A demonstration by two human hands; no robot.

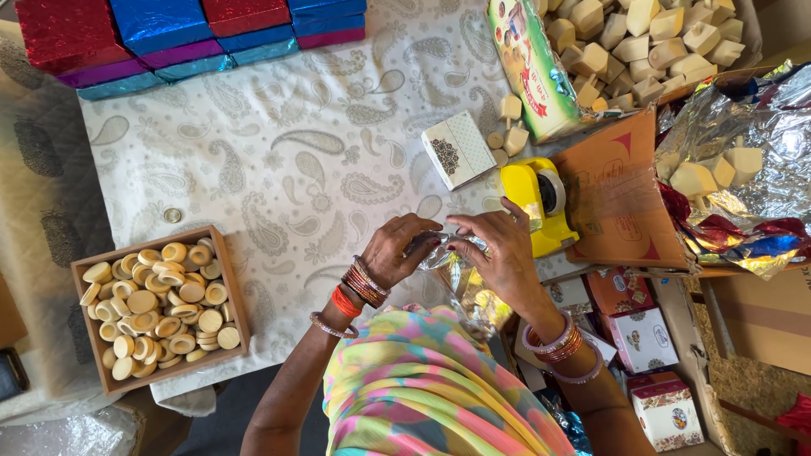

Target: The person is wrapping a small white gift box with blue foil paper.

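Observation:
My left hand (395,247) and my right hand (498,247) meet over a clear plastic pouch (460,283), both pinching its crinkled top edge. The pouch hangs down toward my lap and holds something pale that I cannot make out. Bangles ring both wrists. A yellow tape dispenser (537,203) stands just beyond my right hand. A small white patterned box (457,149) lies a little farther out on the paisley cloth (279,160).
A wooden tray (226,279) of round tan discs sits at my left. Shiny red, blue and purple wrapped boxes (177,34) line the far edge. Pale wooden blocks (642,42), silver foil (743,127), a cardboard sheet (617,194) and small decorated boxes (646,338) crowd the right.

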